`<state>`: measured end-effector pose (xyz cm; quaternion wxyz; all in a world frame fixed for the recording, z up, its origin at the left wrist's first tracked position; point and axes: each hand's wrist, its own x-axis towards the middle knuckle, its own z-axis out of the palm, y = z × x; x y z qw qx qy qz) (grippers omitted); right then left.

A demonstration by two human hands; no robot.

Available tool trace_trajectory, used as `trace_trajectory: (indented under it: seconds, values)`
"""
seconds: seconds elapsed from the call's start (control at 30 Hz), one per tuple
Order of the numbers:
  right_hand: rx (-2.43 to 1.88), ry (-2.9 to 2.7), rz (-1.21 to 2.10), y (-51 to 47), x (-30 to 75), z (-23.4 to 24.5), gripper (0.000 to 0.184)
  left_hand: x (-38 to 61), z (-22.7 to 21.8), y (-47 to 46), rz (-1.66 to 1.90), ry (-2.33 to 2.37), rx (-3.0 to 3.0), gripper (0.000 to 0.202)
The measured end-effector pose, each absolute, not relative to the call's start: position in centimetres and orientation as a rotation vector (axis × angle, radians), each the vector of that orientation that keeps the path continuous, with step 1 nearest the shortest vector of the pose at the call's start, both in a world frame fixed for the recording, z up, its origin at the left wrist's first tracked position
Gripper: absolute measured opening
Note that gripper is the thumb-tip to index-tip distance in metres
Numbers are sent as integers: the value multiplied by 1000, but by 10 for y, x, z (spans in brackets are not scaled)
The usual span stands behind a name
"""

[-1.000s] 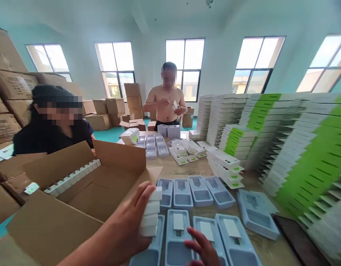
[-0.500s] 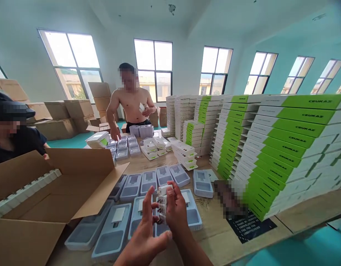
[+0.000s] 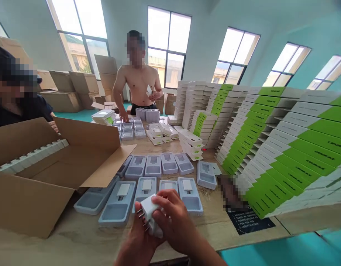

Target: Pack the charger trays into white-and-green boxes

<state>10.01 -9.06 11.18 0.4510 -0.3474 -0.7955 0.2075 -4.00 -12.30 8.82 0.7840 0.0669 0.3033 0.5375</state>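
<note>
Person's left hand (image 3: 138, 236) and right hand (image 3: 174, 216) clamped together on a white plastic wall charger (image 3: 150, 212), its metal prongs (image 3: 141, 218) pointing down-left, long axis slanting, right hand over the top. Just beyond, pale blue moulded plastic trays (image 3: 189, 195) sit in rows on a wooden table (image 3: 76, 236); open brown cardboard carton (image 3: 43, 173) left, stacked green-and-white boxes (image 3: 283, 159) right, shirtless co-worker (image 3: 137, 74) at far end.

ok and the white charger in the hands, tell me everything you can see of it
The white wall charger is a compact, smooth block of what looks like plastic, with metal pins jutting out to the left. It sits tilted between the left hand below and the right hand over it, which hide part of it, above a pale blue moulded tray.
</note>
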Motion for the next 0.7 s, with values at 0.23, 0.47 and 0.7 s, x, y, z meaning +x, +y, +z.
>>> trace_trajectory:
  seconds: [0.23,0.47,0.7]
  values:
    - [-920,-2052,936,-98,69,134,29,-70,90,-153,1440,921,321,71]
    - [-988,-2267,1022,-45,-2,112,27,-120,78,-175,1505,879,42,62]
    - [-1013,-2427,625,29,-97,86,36,-141,77,-189,1524,874,-89,60]
